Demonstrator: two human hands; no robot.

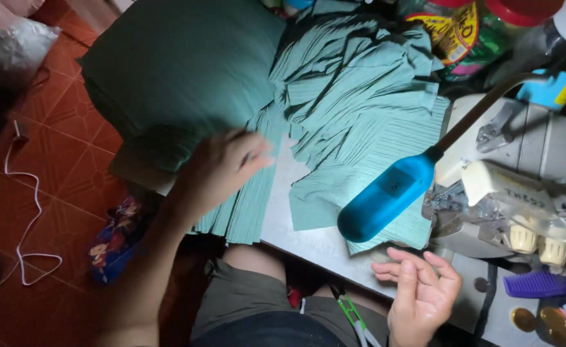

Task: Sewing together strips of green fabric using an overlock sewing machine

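The left hand [222, 168] lies flat, fingers spread, on the pleated green fabric [353, 115] heaped mid-frame on the surface [315, 247] — the right hand [421, 299], lower right, hangs empty, grip loosely spread, below the blue lamp [386, 196].

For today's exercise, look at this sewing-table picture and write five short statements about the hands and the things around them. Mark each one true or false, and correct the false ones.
1. The left hand rests on the pleated green fabric. True.
2. The right hand holds the blue lamp head. False: it is open, palm up, below the lamp and apart from it.
3. A purple comb lies at the right, near the sewing machine. True.
4. The floor is grey concrete. False: it is red tile, with a white cable on it.
5. Green-handled snips lie by the person's lap. True.
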